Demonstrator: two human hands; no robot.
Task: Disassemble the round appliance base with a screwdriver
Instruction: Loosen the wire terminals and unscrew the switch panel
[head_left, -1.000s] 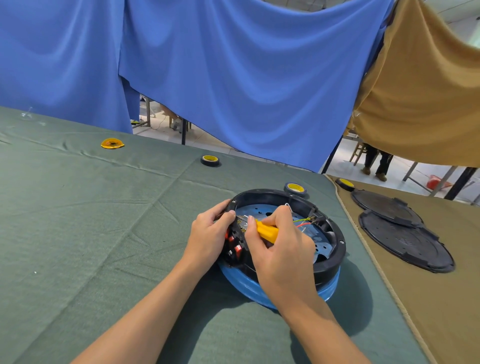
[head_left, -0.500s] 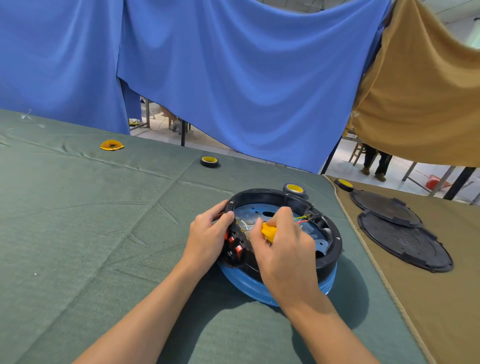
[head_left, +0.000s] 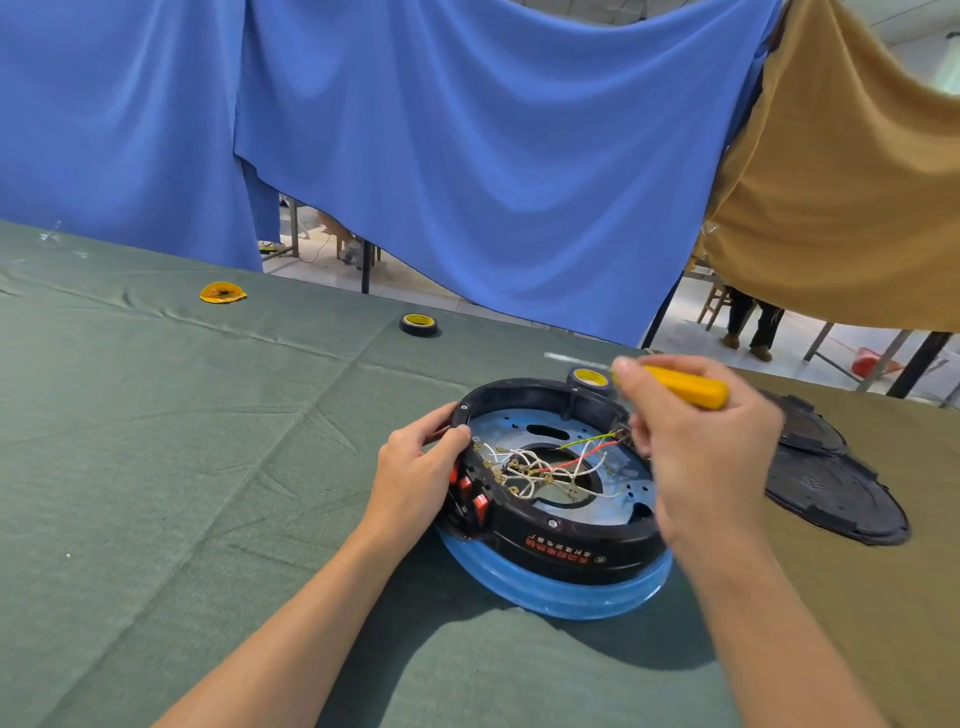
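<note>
Base: the round appliance base (head_left: 561, 540) lies open side up on the green-covered tabletop (head_left: 182, 467), straight ahead of you and a little to the right. Its black ring sits on a blue lower rim.
Inside: loose white, red and green-yellow wires (head_left: 545, 465) are tangled over the blue metal plate, around the centre hole.
Switches: the red switches (head_left: 471, 491) sit in the black panel on the near-left side of the ring.
Left hand: your left hand (head_left: 415, 473) grips the left rim of the base, with the thumb on top of the ring just above the switch panel.
Right hand: your right hand (head_left: 701, 447) is curled round the yellow handle of the screwdriver (head_left: 685, 388), above the far-right part of the ring.
Screwdriver: it is roughly level and clear of the base. The shaft points left and is blurred.
Tape: one tape roll (head_left: 418, 325) lies well beyond the base. Another tape roll (head_left: 587, 375) sits just behind the far rim.
Other: a yellow disc (head_left: 222, 292) lies far left, and black round covers (head_left: 841, 493) lie on the tan cloth to your right.
</note>
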